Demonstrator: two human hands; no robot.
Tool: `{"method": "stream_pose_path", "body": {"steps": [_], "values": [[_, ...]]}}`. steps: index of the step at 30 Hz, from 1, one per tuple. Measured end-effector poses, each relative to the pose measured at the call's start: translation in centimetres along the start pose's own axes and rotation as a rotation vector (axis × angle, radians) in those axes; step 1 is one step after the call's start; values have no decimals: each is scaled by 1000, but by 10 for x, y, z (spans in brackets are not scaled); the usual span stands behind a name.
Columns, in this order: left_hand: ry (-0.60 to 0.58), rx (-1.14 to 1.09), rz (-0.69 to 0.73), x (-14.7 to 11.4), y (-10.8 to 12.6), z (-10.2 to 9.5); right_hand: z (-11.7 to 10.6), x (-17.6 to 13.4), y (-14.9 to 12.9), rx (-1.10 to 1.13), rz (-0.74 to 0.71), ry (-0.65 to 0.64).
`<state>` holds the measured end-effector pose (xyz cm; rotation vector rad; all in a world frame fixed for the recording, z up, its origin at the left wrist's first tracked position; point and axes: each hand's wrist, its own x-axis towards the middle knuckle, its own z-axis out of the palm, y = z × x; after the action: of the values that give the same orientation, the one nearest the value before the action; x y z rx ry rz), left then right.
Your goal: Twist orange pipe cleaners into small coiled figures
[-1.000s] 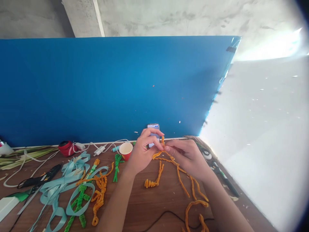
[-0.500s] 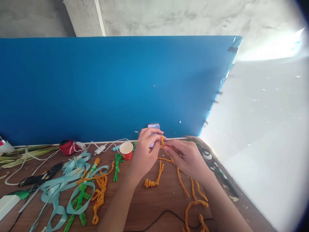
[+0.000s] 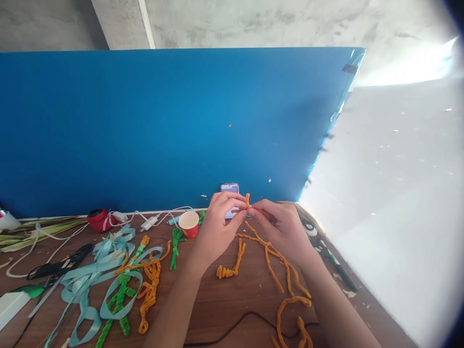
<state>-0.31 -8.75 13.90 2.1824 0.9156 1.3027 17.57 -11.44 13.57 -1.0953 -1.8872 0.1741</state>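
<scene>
Above the table, my left hand (image 3: 224,220) and my right hand (image 3: 276,223) meet fingertip to fingertip, both pinching a fuzzy orange pipe cleaner (image 3: 248,200). One short end of it sticks up between the fingers; part of the rest is hidden by my hands. Below them lies an orange pipe cleaner with a coiled end (image 3: 227,273). Longer orange pipe cleaners (image 3: 288,270) trail over the table under my right forearm. A phone (image 3: 229,188) leans against the blue board, partly covered by my left hand.
On the left are light blue ribbon (image 3: 85,275), twisted green pipe cleaners (image 3: 121,295), a knotted orange piece (image 3: 149,290) and a red roll (image 3: 99,221). A red paper cup (image 3: 189,224) stands by a white cable. A black cord (image 3: 239,319) crosses the front. A dark-handled tool (image 3: 342,270) lies right.
The orange pipe cleaner between my fingertips was curved in a small bend; now its end stands straight up. My right hand's fingers have shifted slightly upward.
</scene>
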Motion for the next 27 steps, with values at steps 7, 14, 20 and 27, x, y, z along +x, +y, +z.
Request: {"method": "stream_pose_path", "body": {"steps": [7, 14, 20, 27], "values": [[-70, -241, -82, 2, -3, -5, -2, 1, -2, 117, -66, -67], [-29, -190, -41, 0, -2, -3, 2, 1, 0, 274, 60, -98], [46, -128, 81, 0, -3, -2, 4, 1, 1, 458, 124, -180], [183, 46, 397, -2, 0, 5, 9, 2, -7, 653, 252, -164]]}}
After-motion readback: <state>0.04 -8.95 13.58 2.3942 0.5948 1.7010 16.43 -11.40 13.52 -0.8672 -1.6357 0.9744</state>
